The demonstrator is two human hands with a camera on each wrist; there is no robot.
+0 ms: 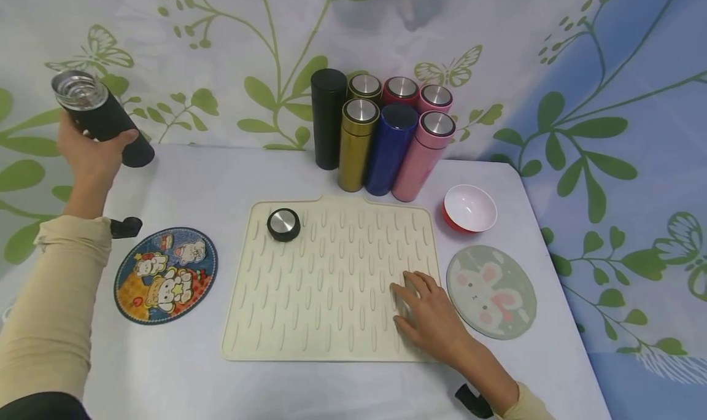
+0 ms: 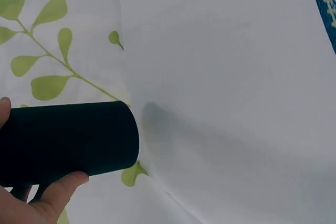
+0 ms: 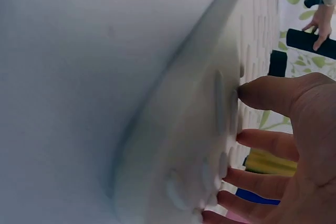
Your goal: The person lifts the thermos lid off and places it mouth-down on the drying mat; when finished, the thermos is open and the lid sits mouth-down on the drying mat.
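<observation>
At the far left my left hand grips a black thermos flask, its thumb and fingers round the body. The flask's mouth shows bare metal with no lid on it, and it leans with its base toward the table's back edge. In the left wrist view the smooth black base end points right. My right hand rests its fingertips on the right part of a cream ridged mat, fingers spread and holding nothing. A black lid with a silver top lies on the mat's upper left.
Several flasks stand together at the back, among them a black one, a gold one, a blue one and a pink one. A red and white bowl and rabbit coaster lie right, a cartoon coaster left.
</observation>
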